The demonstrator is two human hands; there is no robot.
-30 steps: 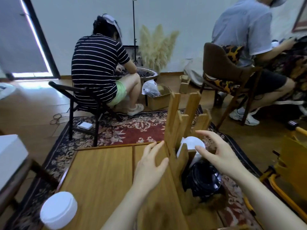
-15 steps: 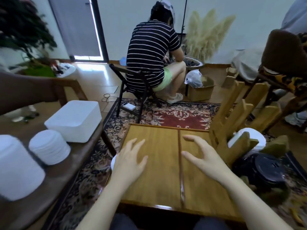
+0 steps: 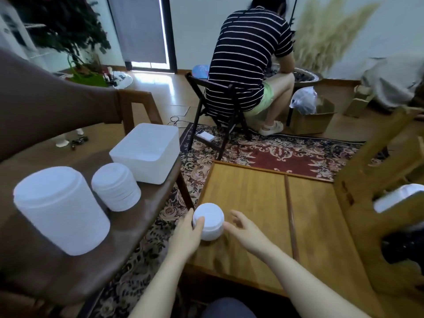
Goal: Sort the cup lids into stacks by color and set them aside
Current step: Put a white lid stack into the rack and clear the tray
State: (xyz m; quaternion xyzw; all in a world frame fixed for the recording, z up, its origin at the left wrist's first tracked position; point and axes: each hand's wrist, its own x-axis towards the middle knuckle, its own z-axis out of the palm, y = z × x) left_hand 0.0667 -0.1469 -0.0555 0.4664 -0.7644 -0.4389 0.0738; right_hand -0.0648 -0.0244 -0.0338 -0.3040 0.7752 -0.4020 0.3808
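Left hand [image 3: 187, 235] is gripping the short white lid stack [image 3: 208, 220] from its left side, thumb lying over the top rim, fingers wrapping the far side as far as I'm seeing. Right hand [image 3: 244, 230] is sitting just right of the stack, fingers loosely spread and holding nothing; I can't tell whether its fingertips are touching the stack wall or stopping just short.

So the stack is lying between the two hands, directly ahead of the left thumb, near the left front corner of the wooden worktop [image 3: 257, 203]. Left hand is the nearer one and is already holding it. The stack's axis is standing roughly upright, flat top facing up and tilting slightly toward me; it's wider than it is tall, so there's no real long axis to align.

Further left of the left hand, on the brown chair seat [image 3: 128, 228], a medium white stack [image 3: 115, 187] and a taller white stack [image 3: 60, 210] are standing side by side, both upright, with a white bin [image 3: 146, 154] beyond them. My read: the next move is carrying this stack left to join those, across the gap between worktop edge and seat. Far right of the right hand, something white and something black are showing behind wooden slats [image 3: 367, 180], too blurred to call.
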